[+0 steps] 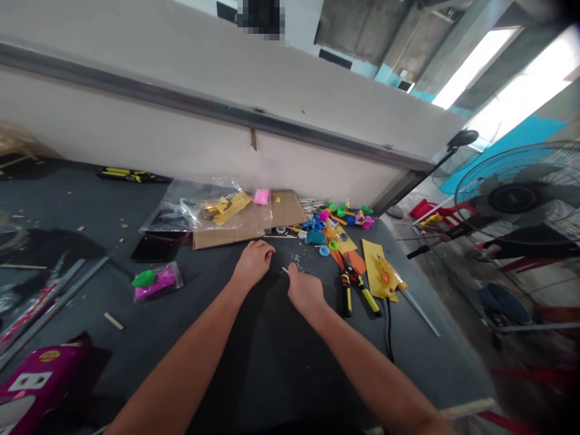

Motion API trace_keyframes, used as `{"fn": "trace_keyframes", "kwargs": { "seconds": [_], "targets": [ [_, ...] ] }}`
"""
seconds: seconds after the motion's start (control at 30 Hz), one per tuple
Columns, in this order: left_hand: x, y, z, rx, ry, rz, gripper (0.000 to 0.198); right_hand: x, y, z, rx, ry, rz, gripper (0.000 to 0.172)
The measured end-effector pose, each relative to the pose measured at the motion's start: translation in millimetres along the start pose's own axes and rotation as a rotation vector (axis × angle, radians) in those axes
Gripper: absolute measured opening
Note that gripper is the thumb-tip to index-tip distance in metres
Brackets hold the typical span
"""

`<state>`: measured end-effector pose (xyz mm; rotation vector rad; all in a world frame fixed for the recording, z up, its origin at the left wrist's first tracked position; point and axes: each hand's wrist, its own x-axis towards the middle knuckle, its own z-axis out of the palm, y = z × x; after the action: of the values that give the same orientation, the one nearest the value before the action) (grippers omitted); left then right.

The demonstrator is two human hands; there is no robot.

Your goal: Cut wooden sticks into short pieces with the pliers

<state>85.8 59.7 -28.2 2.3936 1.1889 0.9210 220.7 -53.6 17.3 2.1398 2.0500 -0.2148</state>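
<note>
Both my forearms reach over a dark mat [272, 362]. My left hand [254, 261] rests knuckles-up with its fingers curled under, just in front of a sheet of brown cardboard [247, 228]. My right hand [304, 290] lies beside it, fingers pinched on a small pale stick-like bit that pokes out near the thumb. What the left fingers hold, if anything, is hidden. Yellow-handled pliers [356, 289] lie right of my right hand.
Small colourful plastic pieces [333, 225], yellow card [383, 275] and clear bags [190, 205] crowd the far side. A bag of green and pink clay [156, 281] lies left. A phone [151, 246], metal rods [49, 308], a pink box [40, 374] and a fan [521, 193] surround the mat.
</note>
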Motion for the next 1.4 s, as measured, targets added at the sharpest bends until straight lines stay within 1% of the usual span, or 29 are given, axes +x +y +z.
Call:
{"fn": "trace_keyframes", "kwargs": {
  "seconds": [0.13,0.3,0.43,0.57,0.7,0.83,0.97,1.07,1.23,1.4],
  "targets": [
    [0.1,-0.4,0.8,0.004,-0.007,-0.005,0.022,-0.4,-0.1,-0.3,-0.010,0.019,-0.031,0.034],
    [0.8,-0.2,1.1,0.010,0.008,-0.007,0.022,2.4,-1.2,-3.7,-0.008,-0.010,0.041,0.034],
    [0.6,0.5,0.5,0.005,0.006,0.006,0.023,1.4,-3.5,-1.6,0.001,-0.002,-0.065,0.035],
    [0.2,0.2,0.7,0.021,0.011,0.000,0.022,2.7,-3.0,-1.2,0.004,0.000,0.037,0.033],
    [0.0,-0.4,0.6,0.020,0.005,0.004,0.021,1.4,-4.8,-2.7,-0.012,-0.014,-0.049,0.038],
    [-0.3,-1.0,0.8,0.020,0.010,0.004,0.022,0.6,-6.0,-5.7,-0.014,-0.039,0.024,0.034],
    [0.0,-1.3,1.4,0.012,0.004,-0.008,0.022,0.2,-5.1,-6.8,-0.027,-0.038,-0.026,0.035],
    [0.1,-0.3,0.8,0.017,0.016,0.000,0.022,0.9,-4.1,-7.2,-0.010,-0.034,0.000,0.032],
    [-0.8,2.2,-1.6,0.024,0.000,0.003,0.023,1.1,-2.2,-7.4,0.004,-0.021,-0.044,0.037],
    [-1.2,2.6,-1.5,0.013,0.014,-0.009,0.023,5.1,-1.7,-11.0,-0.010,-0.016,0.050,0.037]
  ]
}}
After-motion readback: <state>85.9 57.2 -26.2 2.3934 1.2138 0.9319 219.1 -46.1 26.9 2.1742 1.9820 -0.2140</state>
